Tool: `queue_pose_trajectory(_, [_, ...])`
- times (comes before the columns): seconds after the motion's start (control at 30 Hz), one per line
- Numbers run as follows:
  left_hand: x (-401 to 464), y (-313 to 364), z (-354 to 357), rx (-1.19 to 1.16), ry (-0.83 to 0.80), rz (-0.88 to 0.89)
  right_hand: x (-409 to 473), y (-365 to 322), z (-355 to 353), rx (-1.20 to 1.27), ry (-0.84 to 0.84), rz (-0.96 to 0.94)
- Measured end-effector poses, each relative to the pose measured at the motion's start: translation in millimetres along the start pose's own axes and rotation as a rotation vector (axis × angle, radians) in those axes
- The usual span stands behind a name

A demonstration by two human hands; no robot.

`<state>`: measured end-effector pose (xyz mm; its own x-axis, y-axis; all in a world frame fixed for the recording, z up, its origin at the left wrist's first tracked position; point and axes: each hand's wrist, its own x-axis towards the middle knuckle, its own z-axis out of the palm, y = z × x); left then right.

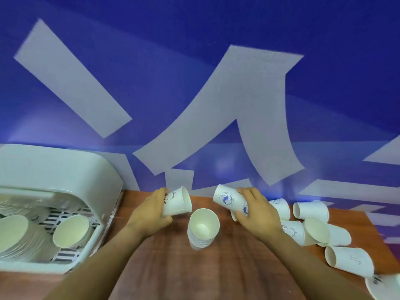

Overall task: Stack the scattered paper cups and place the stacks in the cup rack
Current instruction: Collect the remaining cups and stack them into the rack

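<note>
Nearest to the camera are the two bare forearms, reaching fwd over the brown wooden table. The left hand has its grip closed around one paper cup, which lies tilted on its side with the mouth toward the right. The right hand grips a second cup with a blue round logo, bottom pointing up and to the left; this looks like more than one cup nested together, but I cannot tell how many.

Between both hands, a bit closer to the person, a stack of cups stands upright on the table, mouth open upward. On the right side approx. six or seven scattered cups lie on their sides, some touching each other, near the table edge.

At the left stands the white cup rack, w/ a rounded cover. Inside it one cup is leaning, mouth toward the camera, beside a row of white plates. Behind everything is a blue wall with big white shapes.
</note>
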<state>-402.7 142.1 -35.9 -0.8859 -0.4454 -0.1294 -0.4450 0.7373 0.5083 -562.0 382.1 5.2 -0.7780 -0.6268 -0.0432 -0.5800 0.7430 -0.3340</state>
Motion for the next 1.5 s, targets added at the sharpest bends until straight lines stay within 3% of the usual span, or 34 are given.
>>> queue_pose_trajectory(0.13, [-35,4,-7,-0.239,0.055,-0.071,-21,-9,-22,0.027,0.050,0.015])
queue_pose_trajectory(0.33, [-80,33,-33,-0.348,0.211,-0.058,-55,-22,-56,0.068,0.088,0.048])
queue_pose_trajectory(0.57, [-143,73,-33,-0.467,0.181,0.008,-100,-40,-59,0.180,0.122,-0.006])
queue_pose_trajectory(0.9, [-202,45,-47,-0.692,0.176,0.017,-143,-92,-35,0.270,0.159,-0.054])
queue_pose_trajectory(1.0, [-205,28,-65,-0.635,0.205,0.018,-151,-121,-35,0.273,0.173,-0.003])
queue_pose_trajectory(1.2, [-219,-26,-85,-0.290,0.247,-0.005,-164,-183,-18,0.197,0.155,0.018])
queue_pose_trajectory(1.37, [-234,-75,-85,-0.441,0.136,0.092,-172,-226,13,0.197,0.130,0.027])
queue_pose_trajectory(1.5, [-242,-107,-95,-0.433,0.123,0.131,-175,-253,35,0.199,0.088,0.013])
